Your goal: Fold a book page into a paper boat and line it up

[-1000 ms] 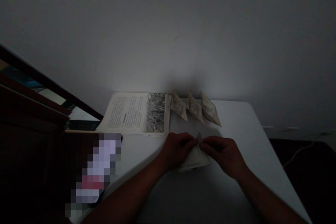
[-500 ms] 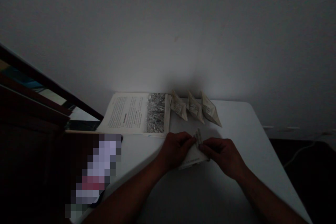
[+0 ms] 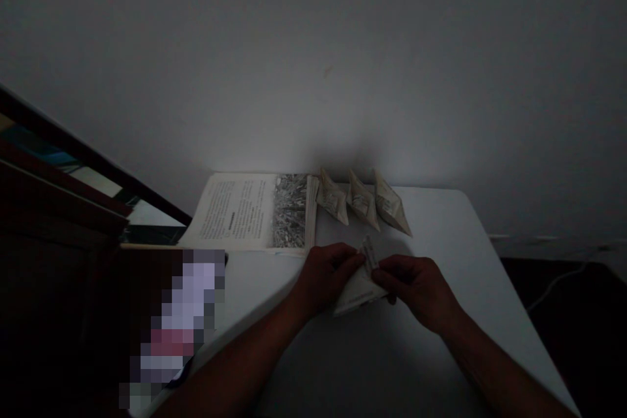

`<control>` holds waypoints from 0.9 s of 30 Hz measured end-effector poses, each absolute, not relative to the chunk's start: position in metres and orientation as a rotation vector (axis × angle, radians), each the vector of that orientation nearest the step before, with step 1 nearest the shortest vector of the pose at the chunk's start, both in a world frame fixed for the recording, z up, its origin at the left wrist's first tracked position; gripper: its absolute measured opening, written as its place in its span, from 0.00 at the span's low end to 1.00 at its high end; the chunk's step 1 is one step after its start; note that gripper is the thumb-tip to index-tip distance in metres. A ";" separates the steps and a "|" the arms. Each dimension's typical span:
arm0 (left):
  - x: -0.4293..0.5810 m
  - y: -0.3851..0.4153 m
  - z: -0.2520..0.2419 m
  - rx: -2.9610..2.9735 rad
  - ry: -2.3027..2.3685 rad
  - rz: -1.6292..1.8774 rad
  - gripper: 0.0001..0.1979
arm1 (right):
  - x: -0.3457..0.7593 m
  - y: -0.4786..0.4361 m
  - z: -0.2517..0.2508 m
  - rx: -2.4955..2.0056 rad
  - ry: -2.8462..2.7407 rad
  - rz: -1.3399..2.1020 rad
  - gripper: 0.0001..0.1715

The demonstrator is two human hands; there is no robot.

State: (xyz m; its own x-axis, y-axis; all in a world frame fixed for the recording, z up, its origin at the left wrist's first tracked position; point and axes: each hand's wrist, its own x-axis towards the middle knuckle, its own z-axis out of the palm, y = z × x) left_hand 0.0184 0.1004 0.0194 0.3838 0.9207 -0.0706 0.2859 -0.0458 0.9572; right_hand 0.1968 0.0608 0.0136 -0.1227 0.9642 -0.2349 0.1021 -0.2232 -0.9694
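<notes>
One white table (image 3: 441, 215) spreads beneath the left hand (image 3: 323, 277) and the right hand (image 3: 414, 282). Beyond the left hand lies a book (image 3: 240, 212), printed page upward; beyond both hands, three paper boats (image 3: 363, 202) sit in a row, their hollows too dim to read. Between the hands is a folded paper (image 3: 356, 297), pinched narrowly by each.

On the bench (image 3: 445, 228), the book (image 3: 235, 212) lay left of three paper boats (image 3: 363, 201), before the wall (image 3: 313, 65); nearer, the folded paper (image 3: 358, 289) sat between the left hand (image 3: 324, 277) and right hand (image 3: 417, 286).
</notes>
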 end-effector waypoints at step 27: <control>0.014 0.102 0.016 1.436 0.931 0.844 0.15 | 0.201 0.060 0.013 -1.429 -1.397 1.053 0.12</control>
State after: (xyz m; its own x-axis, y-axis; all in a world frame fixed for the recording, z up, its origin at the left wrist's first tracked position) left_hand 0.0140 0.1024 0.0158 0.4227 0.9061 -0.0172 0.0712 -0.0143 0.9974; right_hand 0.2010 0.0603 0.0131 0.0190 0.9998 -0.0042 0.2795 -0.0094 -0.9601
